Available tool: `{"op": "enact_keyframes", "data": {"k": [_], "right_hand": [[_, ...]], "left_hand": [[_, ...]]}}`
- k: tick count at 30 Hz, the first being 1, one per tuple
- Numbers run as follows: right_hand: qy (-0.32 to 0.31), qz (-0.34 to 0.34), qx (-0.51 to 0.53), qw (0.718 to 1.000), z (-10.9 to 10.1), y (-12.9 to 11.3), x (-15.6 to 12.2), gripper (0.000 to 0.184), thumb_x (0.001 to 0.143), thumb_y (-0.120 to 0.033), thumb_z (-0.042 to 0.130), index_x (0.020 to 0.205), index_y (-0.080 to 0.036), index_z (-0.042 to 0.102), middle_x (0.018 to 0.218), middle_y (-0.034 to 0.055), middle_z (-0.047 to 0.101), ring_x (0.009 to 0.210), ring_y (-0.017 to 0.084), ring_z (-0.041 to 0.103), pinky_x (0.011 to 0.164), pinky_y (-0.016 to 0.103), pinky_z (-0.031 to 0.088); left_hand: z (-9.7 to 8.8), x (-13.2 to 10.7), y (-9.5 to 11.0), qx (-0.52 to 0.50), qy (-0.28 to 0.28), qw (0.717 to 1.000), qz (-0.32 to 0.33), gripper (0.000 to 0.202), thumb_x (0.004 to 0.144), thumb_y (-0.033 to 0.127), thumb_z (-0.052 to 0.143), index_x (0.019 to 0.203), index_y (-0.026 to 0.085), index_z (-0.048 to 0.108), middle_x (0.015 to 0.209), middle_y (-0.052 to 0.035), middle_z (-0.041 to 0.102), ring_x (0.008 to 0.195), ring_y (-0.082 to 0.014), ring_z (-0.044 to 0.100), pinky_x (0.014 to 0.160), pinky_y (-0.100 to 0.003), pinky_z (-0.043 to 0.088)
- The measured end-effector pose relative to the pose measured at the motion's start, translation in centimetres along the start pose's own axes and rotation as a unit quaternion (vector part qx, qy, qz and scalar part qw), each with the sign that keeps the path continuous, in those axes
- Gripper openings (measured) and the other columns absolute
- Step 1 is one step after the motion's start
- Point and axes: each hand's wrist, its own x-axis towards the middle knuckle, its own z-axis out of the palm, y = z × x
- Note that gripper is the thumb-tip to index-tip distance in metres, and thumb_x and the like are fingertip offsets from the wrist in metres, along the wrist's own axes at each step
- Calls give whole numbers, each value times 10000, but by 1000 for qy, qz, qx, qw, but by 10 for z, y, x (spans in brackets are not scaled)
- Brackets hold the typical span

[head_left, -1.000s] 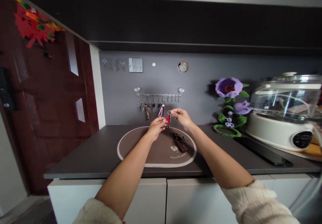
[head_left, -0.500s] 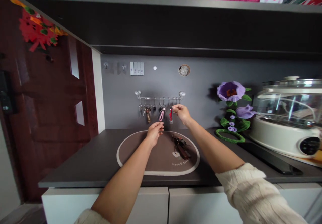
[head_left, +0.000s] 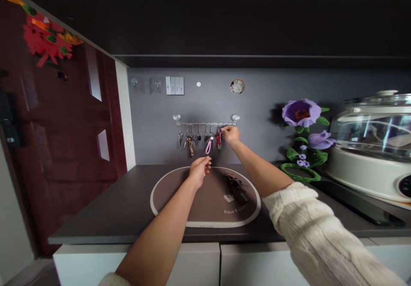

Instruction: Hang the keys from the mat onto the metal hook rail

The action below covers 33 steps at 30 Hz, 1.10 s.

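Observation:
My right hand pinches the ring of a key set with a red tag, right at the hook rail on the grey wall. Several bunches of keys hang from the rail's other hooks, one with a brown charm and another with a pink strap. Below that strap, my left hand hovers over the mat with its fingers drawn together; whether anything is between them is hidden. On the brown oval mat lies a dark bunch of keys with a brown holder.
A dark shelf overhangs the counter. To the right stand a purple flower ornament, a black phone-like slab and a white steamer-like appliance. A dark red door is at the left.
My right hand has risen slightly with the red-tagged keys, bringing their ring up to the rail's hooks. My left hand stays nearly in place. The view has shifted a little.

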Motion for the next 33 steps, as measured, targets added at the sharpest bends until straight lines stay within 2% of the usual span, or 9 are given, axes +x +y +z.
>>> {"op": "enact_keyframes", "data": {"k": [7, 14, 19, 24, 33], "right_hand": [[23, 16, 0, 1000, 12, 15, 5, 129, 645, -217, 522, 614, -134, 615, 540, 53, 590, 508, 133, 549, 566, 273, 442], [9, 53, 93, 994, 14, 21, -8, 83, 634, -188, 539, 602, -130, 590, 548, 32, 581, 452, 86, 497, 511, 232, 448], [6, 71, 116, 991, 15, 25, -9, 59, 633, -162, 537, 617, -130, 584, 545, 10, 571, 454, 67, 486, 484, 197, 430], [12, 91, 129, 987, 14, 23, -11, 45, 625, -133, 547, 594, -133, 579, 526, -6, 566, 456, 61, 495, 472, 178, 418], [-21, 132, 160, 978, 2, 15, -19, 70, 643, -89, 548, 589, -124, 573, 511, -8, 556, 431, 55, 479, 425, 172, 388]], "left_hand": [[-2, 1, 0, 5, 9, 1000, 0, 205, 589, 289, 663, 703, 133, 594, 597, 9, 519, 474, -39, 451, 428, -167, 291], [-2, 0, 1, 10, 4, 1000, 2, 187, 596, 277, 660, 696, 132, 597, 602, 10, 518, 474, -37, 450, 432, -170, 295], [-2, 0, 1, 17, 1, 1000, 4, 212, 586, 285, 667, 707, 126, 595, 612, 9, 513, 476, -34, 449, 427, -164, 295], [-2, 1, 0, 26, -1, 1000, 4, 216, 604, 276, 650, 738, 118, 592, 625, 8, 509, 482, -32, 453, 425, -158, 300], [-2, 1, -2, 37, -8, 999, 6, 201, 613, 268, 644, 735, 119, 587, 625, 9, 510, 483, -31, 454, 424, -157, 302]]}}
